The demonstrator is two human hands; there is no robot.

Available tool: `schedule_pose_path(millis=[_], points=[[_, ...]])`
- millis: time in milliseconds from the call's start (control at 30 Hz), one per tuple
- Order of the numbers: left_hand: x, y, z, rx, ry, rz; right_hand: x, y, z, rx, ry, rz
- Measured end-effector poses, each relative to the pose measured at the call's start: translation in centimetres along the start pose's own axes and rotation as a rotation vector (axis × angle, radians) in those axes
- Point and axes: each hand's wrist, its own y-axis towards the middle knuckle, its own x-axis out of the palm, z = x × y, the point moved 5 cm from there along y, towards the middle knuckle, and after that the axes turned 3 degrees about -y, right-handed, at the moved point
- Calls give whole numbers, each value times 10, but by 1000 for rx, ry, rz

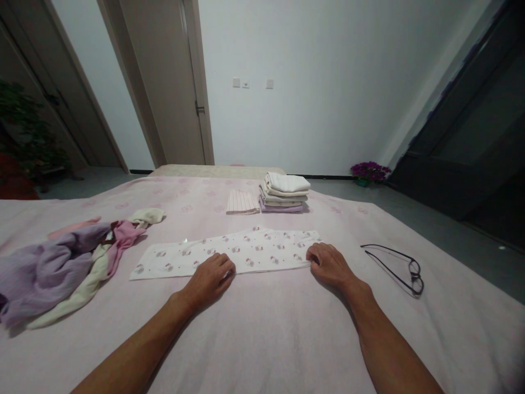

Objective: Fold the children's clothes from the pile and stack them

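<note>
White printed pants (258, 249), folded lengthwise into a long flat strip, lie across the bed in front of me. Small red and grey figures dot the cloth. My left hand (212, 276) rests at the near edge, a little left of the middle, with its fingers curled closed on the fabric. At the right end, my right hand (330, 264) pinches the corner between thumb and fingers. The fingertips of both hands are partly hidden.
Behind the pants stands a stack of folded clothes (285, 194), with a folded striped garment (241, 202) beside it. A loose heap of clothes (53, 268) lies left. Black glasses (412, 271) rest on the bedsheet (270, 339) at right.
</note>
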Motion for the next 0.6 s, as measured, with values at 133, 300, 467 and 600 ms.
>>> schedule_pose_path(millis=[133, 300, 467, 600], points=[[2, -1, -3, -17, -33, -4, 1, 0, 0, -2, -12, -3], [3, -2, -7, -42, -49, 12, -1, 3, -9, -33, 10, 62], [2, -3, -13, -102, -103, 44, 8, 7, -13, -14, 47, -12], [-7, -8, -33, -257, -38, 161, 13, 8, -7, 8, 48, 0]])
